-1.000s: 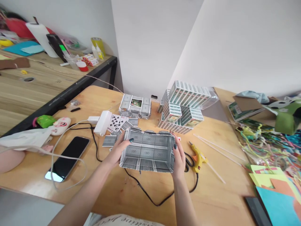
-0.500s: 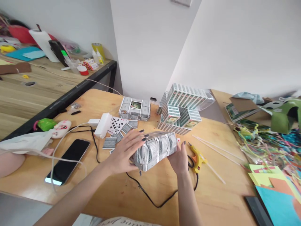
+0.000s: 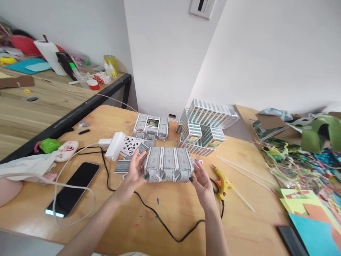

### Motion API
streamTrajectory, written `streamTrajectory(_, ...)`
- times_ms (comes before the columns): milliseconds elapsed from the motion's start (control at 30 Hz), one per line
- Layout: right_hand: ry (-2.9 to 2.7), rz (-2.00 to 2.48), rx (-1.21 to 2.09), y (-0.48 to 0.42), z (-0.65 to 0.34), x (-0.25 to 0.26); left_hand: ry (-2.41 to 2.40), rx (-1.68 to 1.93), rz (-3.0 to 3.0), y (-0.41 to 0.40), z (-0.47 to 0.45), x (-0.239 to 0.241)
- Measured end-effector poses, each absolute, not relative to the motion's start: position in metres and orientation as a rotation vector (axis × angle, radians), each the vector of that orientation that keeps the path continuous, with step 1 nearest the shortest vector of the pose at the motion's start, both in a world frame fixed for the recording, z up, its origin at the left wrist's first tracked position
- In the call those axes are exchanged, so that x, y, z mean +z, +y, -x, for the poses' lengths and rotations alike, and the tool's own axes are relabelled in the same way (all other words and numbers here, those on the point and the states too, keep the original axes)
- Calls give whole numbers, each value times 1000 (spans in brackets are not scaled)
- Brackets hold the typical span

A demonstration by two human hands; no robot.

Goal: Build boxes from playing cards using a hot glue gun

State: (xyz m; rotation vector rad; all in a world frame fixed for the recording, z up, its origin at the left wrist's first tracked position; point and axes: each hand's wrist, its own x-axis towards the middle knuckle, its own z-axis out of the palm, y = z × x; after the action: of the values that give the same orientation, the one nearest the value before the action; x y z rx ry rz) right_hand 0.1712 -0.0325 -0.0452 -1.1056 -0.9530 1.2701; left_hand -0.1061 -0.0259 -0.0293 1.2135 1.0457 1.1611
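Note:
I hold a box made of grey-patterned playing cards just above the wooden table. My left hand grips its left end with thumb in front and fingers behind. On the right end, my right hand cups the box with fingertips on its lower corner. The box's closed patterned side faces up and toward me. Loose playing cards lie behind my left hand.
A yellow glue gun with a black cord lies right of the box, by white glue sticks. Stacked card packs and a second card box stand behind. A phone, white adapter and coloured paper lie around.
The box has been turned over between my hands: its open inside faced me one second ago, and now its closed outside faces up. Both hands shifted to its ends.

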Motion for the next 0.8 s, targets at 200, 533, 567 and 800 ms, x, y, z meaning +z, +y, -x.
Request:
streamTrajectory(200,-855,1295,1221,-41,-172,-63,1209,1130,-1168,-16,102,-42)
streamTrajectory(533,-1027,1383,1116,-33,-150,-63,1416,1090,-1331,-11,107,-60)
streamTrajectory(567,-1022,1407,1117,-32,-153,-63,1469,1096,-1306,-9,114,-64)
streamTrajectory(800,-990,1510,999,-17,-162,-56,1616,1100,-1252,-11,120,-53)
